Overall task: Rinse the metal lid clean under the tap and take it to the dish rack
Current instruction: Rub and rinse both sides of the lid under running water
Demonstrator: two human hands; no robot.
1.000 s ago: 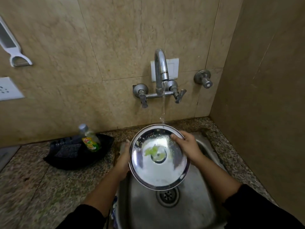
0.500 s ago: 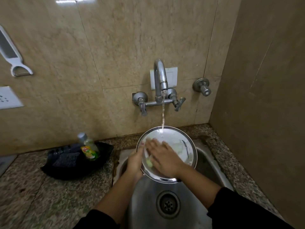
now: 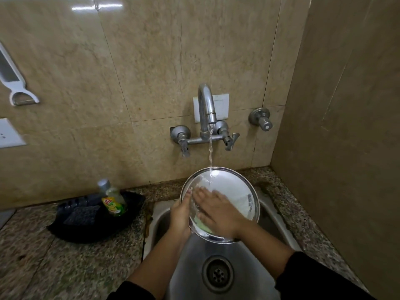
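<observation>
A round shiny metal lid (image 3: pixel 234 192) is held tilted over the steel sink (image 3: pixel 268 215), under the water running from the chrome tap (image 3: pixel 206 107). The stream lands on the lid's upper left part. My left hand (image 3: pixel 180 215) grips the lid's left rim, thumb on the edge. My right hand (image 3: pixel 218 211) lies flat on the lid's face, fingers spread, with a green patch (image 3: pixel 202 226) showing beneath it. No dish rack is in view.
A black tray (image 3: pixel 65 230) on the granite counter at the left holds a green dish-soap bottle (image 3: pixel 113 202) and a dark scrubber (image 3: pixel 81 215). The sink drain (image 3: pixel 217 273) lies below my hands. A side wall stands close on the right. A peeler (image 3: pixel 15 83) hangs at the far left.
The lid went from facing me with my right hand on its rim to tilting under the stream, and my right hand moved onto its face and is rubbing it.
</observation>
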